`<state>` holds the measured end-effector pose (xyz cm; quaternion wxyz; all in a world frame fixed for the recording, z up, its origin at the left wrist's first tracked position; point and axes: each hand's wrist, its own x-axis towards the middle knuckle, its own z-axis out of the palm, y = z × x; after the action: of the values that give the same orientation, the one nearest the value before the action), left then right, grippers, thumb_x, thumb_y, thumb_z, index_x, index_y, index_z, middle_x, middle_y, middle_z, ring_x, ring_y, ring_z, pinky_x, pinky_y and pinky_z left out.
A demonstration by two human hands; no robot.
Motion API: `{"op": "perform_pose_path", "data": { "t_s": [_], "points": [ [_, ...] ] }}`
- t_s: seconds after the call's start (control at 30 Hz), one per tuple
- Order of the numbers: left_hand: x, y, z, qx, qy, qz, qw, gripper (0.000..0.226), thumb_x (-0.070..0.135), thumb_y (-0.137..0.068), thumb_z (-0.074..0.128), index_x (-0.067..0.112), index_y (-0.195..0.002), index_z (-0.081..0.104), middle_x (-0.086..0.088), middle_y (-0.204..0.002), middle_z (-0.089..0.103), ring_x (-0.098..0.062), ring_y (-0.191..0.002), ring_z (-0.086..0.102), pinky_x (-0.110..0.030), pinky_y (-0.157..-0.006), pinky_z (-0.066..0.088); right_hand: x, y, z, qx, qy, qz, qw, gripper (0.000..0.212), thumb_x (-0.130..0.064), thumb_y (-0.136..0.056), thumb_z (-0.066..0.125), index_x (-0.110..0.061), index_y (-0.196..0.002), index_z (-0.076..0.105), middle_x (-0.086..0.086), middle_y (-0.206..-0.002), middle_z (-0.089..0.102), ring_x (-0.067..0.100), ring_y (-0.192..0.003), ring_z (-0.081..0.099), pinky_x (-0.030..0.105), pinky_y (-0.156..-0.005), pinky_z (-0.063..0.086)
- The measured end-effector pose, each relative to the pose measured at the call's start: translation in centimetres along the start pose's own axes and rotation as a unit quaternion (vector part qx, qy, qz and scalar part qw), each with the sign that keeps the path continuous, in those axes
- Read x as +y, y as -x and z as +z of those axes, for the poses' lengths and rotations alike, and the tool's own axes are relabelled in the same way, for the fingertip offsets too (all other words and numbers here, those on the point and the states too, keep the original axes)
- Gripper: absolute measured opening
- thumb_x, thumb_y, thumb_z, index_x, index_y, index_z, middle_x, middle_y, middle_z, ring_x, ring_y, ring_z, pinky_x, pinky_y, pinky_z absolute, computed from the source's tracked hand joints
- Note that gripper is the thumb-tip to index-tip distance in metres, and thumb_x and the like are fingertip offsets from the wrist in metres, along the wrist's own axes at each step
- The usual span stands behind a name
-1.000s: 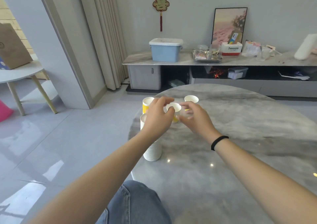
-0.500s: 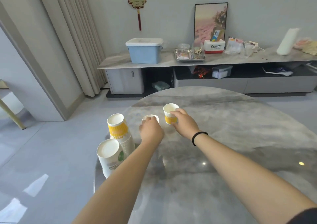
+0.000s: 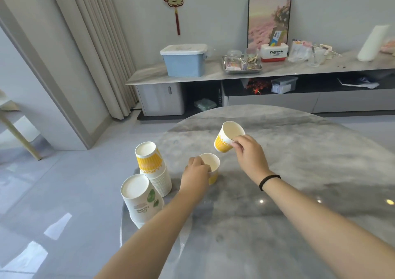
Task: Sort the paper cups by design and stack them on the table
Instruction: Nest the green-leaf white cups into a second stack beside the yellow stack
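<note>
On the grey marble table [image 3: 288, 193] two upside-down stacks stand at the left edge: a yellow-striped stack [image 3: 152, 169] and, nearer me, a white stack with a green leaf print [image 3: 141, 199]. My left hand [image 3: 195, 177] grips an upright yellow cup [image 3: 211, 167] that rests on the table. My right hand [image 3: 249, 154] holds a second yellow cup [image 3: 227, 137] in the air, tilted with its mouth toward me, above and to the right of the first.
A long low cabinet [image 3: 256, 90] runs along the far wall with a blue lidded box [image 3: 184, 60], a metal tray [image 3: 242, 63] and a tissue box [image 3: 274, 53] on it. Curtains [image 3: 96, 43] hang at left. Grey floor lies left of the table.
My right hand has lifted its yellow cup off the table and tilted it. My left hand has stayed on the other yellow cup. The view has swung left since a second ago.
</note>
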<state>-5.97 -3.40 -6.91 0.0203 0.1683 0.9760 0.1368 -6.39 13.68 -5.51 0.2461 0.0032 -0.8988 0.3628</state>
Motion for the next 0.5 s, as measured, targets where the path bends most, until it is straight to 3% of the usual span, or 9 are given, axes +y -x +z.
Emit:
{"op": "perform_pose_path", "data": {
  "t_s": [0.13,0.23,0.3,0.4,0.5],
  "points": [
    [0.8,2.1,0.5,0.007,0.038,0.060,0.997,0.028,0.023,-0.092,0.054,0.006,-0.110,0.066,-0.011,-0.127,0.043,-0.024,-0.128,0.033,-0.031,-0.092,0.043,-1.7,2.8,-3.1,0.003,-0.019,-0.061,0.998,0.014,-0.010,-0.091,0.055,-0.001,-0.088,0.064,0.003,-0.082,0.056,0.014,-0.076,0.048,0.013,-0.064,0.032],
    [0.8,3.3,0.0,0.064,0.128,0.032,0.989,0.028,0.019,-0.082,0.068,0.006,-0.107,0.062,-0.008,-0.124,0.045,-0.021,-0.124,0.035,-0.015,-0.089,0.032,-2.6,3.8,-3.9,-0.023,-0.015,-0.086,0.996,0.015,-0.011,-0.091,0.055,-0.001,-0.088,0.065,0.011,-0.086,0.063,0.016,-0.078,0.051,0.020,-0.069,0.037],
    [0.7,3.8,-0.7,0.086,0.177,-0.008,0.980,0.042,0.020,-0.076,0.074,0.008,-0.112,0.054,-0.006,-0.123,0.044,-0.020,-0.120,0.037,-0.014,-0.085,0.029,-3.2,4.1,-4.0,-0.043,-0.010,-0.086,0.995,0.020,-0.016,-0.091,0.052,-0.001,-0.088,0.065,0.012,-0.088,0.064,0.020,-0.082,0.054,0.027,-0.070,0.042],
    [0.4,4.0,-1.1,0.052,0.258,-0.070,0.962,0.070,0.022,-0.070,0.079,0.009,-0.127,0.039,-0.007,-0.130,0.040,-0.020,-0.119,0.044,-0.022,-0.088,0.037,-3.6,4.5,-3.0,-0.122,0.058,-0.097,0.986,0.023,-0.020,-0.092,0.049,-0.004,-0.089,0.065,0.012,-0.094,0.064,0.027,-0.094,0.056,0.035,-0.077,0.044],
    [0.4,4.0,-0.5,-0.022,0.333,-0.102,0.937,0.088,0.018,-0.071,0.080,0.009,-0.141,0.028,-0.010,-0.138,0.041,-0.022,-0.122,0.049,-0.030,-0.097,0.043,-3.2,5.2,-1.4,-0.208,0.147,-0.078,0.964,0.024,-0.023,-0.094,0.047,-0.010,-0.096,0.067,0.008,-0.106,0.065,0.029,-0.105,0.053,0.034,-0.082,0.042]
  ]
}}
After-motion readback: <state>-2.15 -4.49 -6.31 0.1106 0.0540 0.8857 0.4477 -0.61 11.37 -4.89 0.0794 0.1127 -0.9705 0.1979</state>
